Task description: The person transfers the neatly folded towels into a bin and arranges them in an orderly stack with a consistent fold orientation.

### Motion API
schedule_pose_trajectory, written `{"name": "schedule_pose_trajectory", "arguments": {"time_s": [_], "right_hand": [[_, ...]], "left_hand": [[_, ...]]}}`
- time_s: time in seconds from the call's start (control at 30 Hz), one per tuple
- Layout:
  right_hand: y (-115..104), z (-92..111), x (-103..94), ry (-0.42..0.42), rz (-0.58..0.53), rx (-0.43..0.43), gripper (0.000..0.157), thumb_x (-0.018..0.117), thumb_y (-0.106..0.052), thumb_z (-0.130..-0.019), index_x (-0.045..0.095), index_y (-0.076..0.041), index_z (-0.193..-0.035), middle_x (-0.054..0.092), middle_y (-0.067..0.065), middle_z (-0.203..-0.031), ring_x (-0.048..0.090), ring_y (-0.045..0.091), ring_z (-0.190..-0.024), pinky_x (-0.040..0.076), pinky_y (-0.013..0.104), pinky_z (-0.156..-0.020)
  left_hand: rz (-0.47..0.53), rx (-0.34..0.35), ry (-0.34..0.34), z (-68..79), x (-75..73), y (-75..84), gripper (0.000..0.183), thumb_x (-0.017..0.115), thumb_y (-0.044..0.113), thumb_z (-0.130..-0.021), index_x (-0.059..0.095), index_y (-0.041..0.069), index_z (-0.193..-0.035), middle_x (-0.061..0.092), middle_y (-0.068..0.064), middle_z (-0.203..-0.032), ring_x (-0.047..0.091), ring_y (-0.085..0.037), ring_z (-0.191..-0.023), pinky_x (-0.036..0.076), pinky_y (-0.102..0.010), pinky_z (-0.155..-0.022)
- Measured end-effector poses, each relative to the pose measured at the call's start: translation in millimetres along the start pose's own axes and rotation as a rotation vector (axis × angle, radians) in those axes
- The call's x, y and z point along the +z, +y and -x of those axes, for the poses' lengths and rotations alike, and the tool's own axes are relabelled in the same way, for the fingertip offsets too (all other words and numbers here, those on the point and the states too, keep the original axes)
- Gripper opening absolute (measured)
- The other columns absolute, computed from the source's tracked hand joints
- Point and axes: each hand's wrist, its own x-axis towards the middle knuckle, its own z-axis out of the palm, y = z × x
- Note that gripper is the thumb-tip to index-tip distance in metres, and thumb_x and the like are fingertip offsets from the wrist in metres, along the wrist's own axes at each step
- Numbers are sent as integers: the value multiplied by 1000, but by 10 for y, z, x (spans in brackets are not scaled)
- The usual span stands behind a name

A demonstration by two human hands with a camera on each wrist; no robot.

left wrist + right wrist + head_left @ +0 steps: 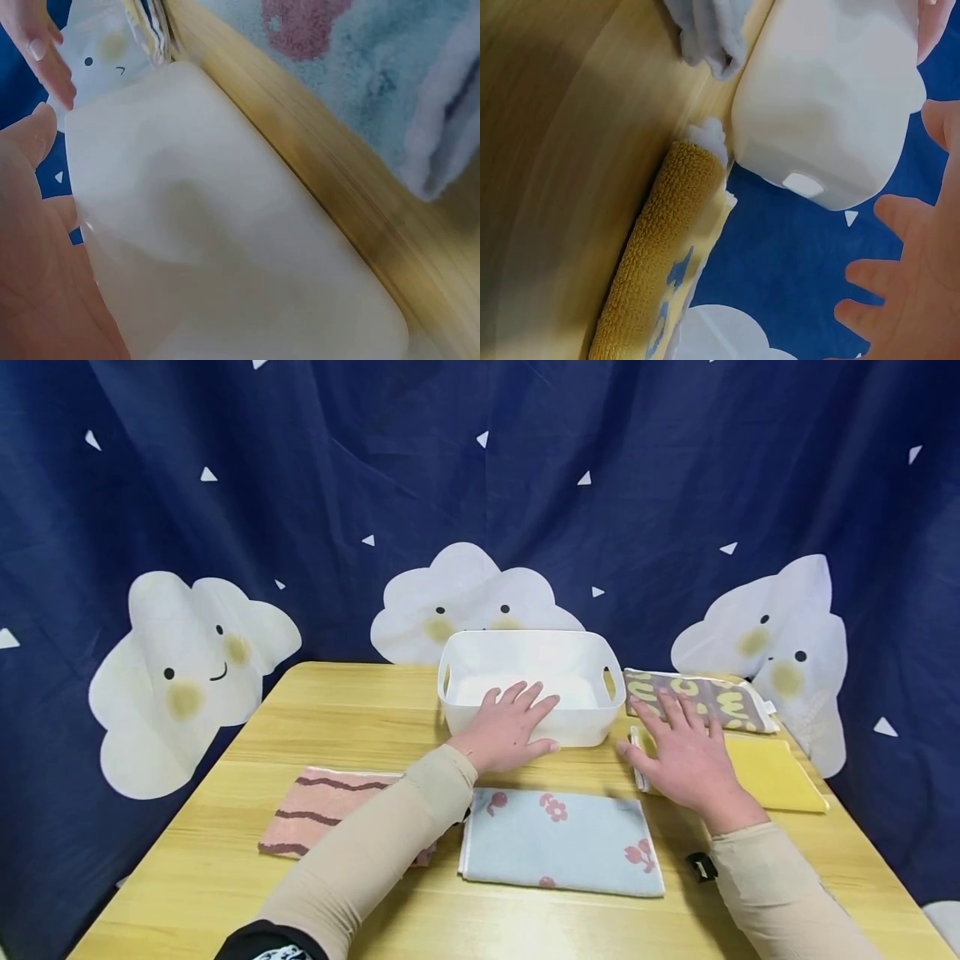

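Note:
A white plastic basket (525, 727) with handle holes in its ends stands at the back middle of the table. My left hand (506, 731), fingers spread, is over its front rim and holds nothing. My right hand (686, 764) hovers with spread fingers above a folded yellow towel (772, 772), also holding nothing. Behind that lies a folded grey-brown towel (697, 697) with yellow letters. In front of the basket a folded light blue towel (558, 843) with pink flowers lies flat. Left of it is a pink towel (330, 806) with dark wavy stripes, partly covered by my left forearm.
The wooden table (225, 877) reaches back to a dark blue curtain (330, 460) printed with white clouds and small triangles. A small black piece (702, 867) shows at my right wrist.

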Motion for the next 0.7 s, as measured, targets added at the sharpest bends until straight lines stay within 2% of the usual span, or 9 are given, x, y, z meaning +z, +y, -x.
{"name": "schedule_pose_trajectory", "arguments": {"time_s": [0.2,0.37,0.5,0.6,0.7], "right_hand": [[-10,57,-27,-57,-18,-18,78,47,-65,-98,38,-15,-156,30,29,-156,24,54,-142,19,75,-106],[-29,124,-40,-100,-48,-41,74,52,-63,-97,47,-11,-151,43,26,-147,38,51,-134,37,70,-97],[-34,196,-83,-165,-81,-55,63,58,-58,-96,61,-10,-136,58,21,-130,54,45,-117,47,63,-87],[-24,244,-117,-242,-110,-59,49,61,-55,-95,68,-13,-120,65,11,-116,63,35,-104,50,56,-81],[-3,280,-118,-324,-155,-67,35,63,-52,-95,68,-18,-103,66,-2,-98,62,20,-86,50,46,-72]], "left_hand": [[34,46,30,156,-42,-14,72,43,62,-101,24,28,-162,17,-6,-168,13,-29,-153,12,-59,-118],[5,45,89,463,-72,-64,71,42,64,-101,29,26,-160,21,-7,-166,15,-30,-152,11,-60,-118],[-3,20,169,750,-50,-106,67,43,61,-102,42,19,-153,34,-8,-161,26,-30,-148,18,-55,-117],[33,2,218,926,-12,-125,59,49,56,-102,54,14,-143,48,-9,-148,40,-30,-138,28,-53,-112],[68,-56,203,1034,33,-127,54,54,53,-100,62,10,-132,58,-9,-134,50,-31,-126,38,-53,-103]]}}
